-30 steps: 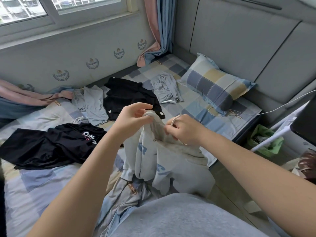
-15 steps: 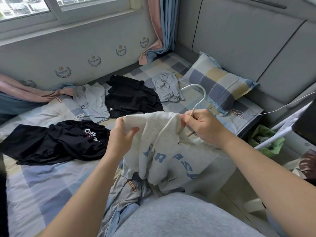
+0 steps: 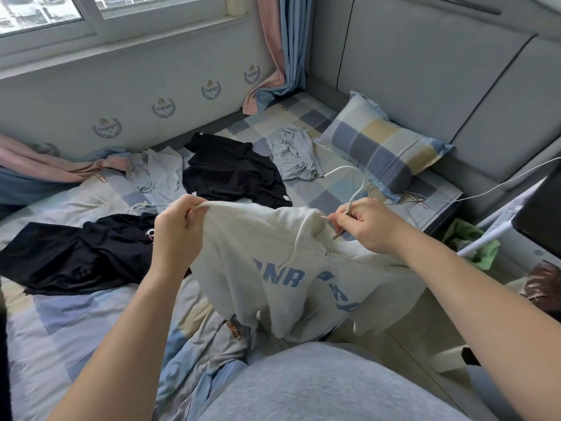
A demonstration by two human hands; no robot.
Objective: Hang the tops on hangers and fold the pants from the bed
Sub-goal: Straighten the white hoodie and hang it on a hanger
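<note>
A white hoodie with blue letters (image 3: 273, 268) hangs between my hands above the bed's near edge. My left hand (image 3: 179, 226) grips its left shoulder and holds it up. My right hand (image 3: 367, 226) pinches the neck of a white hanger (image 3: 352, 189) whose hook rises out of the hoodie's collar; the hanger's arms are hidden inside the cloth. On the bed (image 3: 60, 323) lie a black top with a pink print (image 3: 76, 256), another black garment (image 3: 230, 174), a pale grey garment (image 3: 161, 174) and a crumpled grey one (image 3: 294, 156).
A checked pillow (image 3: 382, 150) lies against the grey headboard, with a white cable (image 3: 485, 186) running past it. A white rack bar (image 3: 498, 229) and a green bag (image 3: 473, 247) stand at the right. Curtains (image 3: 276, 56) hang in the corner.
The hanger's hook has come up out of the collar. My left hand has pulled the shoulder out to the left, spreading the hoodie wider, so its letters show.
</note>
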